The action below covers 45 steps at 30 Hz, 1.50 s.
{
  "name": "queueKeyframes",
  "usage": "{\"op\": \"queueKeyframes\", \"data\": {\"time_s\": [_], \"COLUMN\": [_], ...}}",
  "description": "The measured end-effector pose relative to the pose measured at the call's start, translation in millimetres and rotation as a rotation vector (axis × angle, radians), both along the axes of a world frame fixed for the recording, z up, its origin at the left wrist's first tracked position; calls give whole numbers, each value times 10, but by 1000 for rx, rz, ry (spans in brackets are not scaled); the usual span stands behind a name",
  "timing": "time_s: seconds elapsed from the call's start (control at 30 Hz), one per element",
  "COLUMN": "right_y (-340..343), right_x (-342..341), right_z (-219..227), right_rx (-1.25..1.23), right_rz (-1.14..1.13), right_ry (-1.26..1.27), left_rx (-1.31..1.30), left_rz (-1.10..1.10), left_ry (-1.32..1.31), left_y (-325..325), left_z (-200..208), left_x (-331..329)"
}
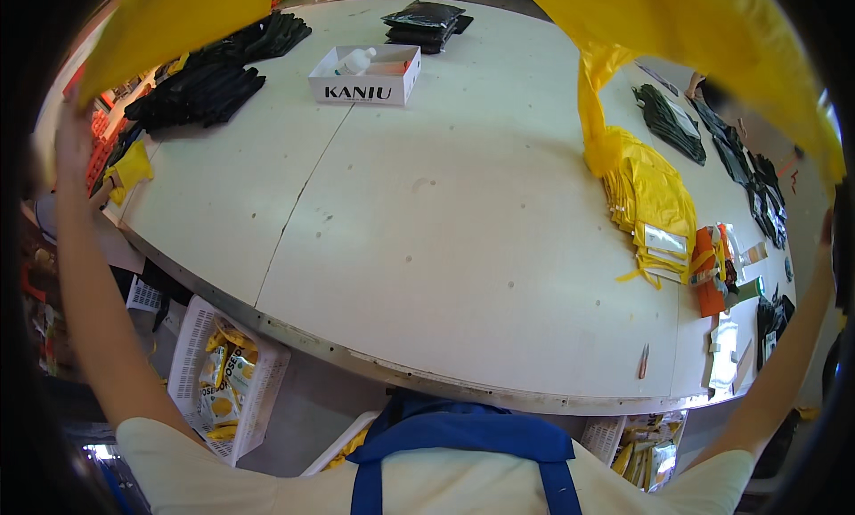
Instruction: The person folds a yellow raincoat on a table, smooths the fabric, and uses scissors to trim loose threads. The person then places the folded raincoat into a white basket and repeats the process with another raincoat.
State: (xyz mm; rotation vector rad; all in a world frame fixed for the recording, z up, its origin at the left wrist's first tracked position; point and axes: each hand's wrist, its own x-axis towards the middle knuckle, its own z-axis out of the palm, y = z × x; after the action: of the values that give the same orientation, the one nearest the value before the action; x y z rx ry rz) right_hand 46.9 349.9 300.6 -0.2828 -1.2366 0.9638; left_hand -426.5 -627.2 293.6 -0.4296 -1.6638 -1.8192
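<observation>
A large yellow sheet of thin material is held up high across the top of the view, its middle out of frame. My left hand is raised at the far left and closed at the sheet's left edge, its fingers blurred. Out at the far right, my right hand is lifted near the sheet's right edge, mostly lost in the dark rim. One yellow strip hangs down onto a stack of folded yellow pieces with white labels on the table's right side.
On the white table are black folded bundles, a white box with a bottle, black packets, an orange box and a small pointed tool. A white basket of yellow packages stands below the edge.
</observation>
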Motion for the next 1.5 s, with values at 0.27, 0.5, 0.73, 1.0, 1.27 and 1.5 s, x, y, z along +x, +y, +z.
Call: {"op": "queueKeyframes", "data": {"time_s": [0.27,0.5,0.73,1.0,1.27,1.5], "right_y": [-739,-2193,-2930,-2662,-258,681], "right_x": [1078,1255,2059,740,-1834,-3185], "right_z": [-3322,-4424,-4801,-3550,-4614,-5030], "right_rx": [-450,683,-1296,-911,230,13], "right_rz": [-4,-527,179,1143,-23,-264], "right_ry": [-595,-1649,-1695,-1988,-1571,-1705], "left_rx": [-634,-1256,-1423,-1676,-1316,-1097], "left_rz": [244,682,512,-286,230,237], "left_ry": [-722,-807,-694,-1025,-373,-883], "left_y": [-224,-1351,368,1744,2406,3044], "left_z": [-2359,-4116,-4420,-4519,-4317,-4379], "left_x": [87,384,739,893,-462,-1896]}}
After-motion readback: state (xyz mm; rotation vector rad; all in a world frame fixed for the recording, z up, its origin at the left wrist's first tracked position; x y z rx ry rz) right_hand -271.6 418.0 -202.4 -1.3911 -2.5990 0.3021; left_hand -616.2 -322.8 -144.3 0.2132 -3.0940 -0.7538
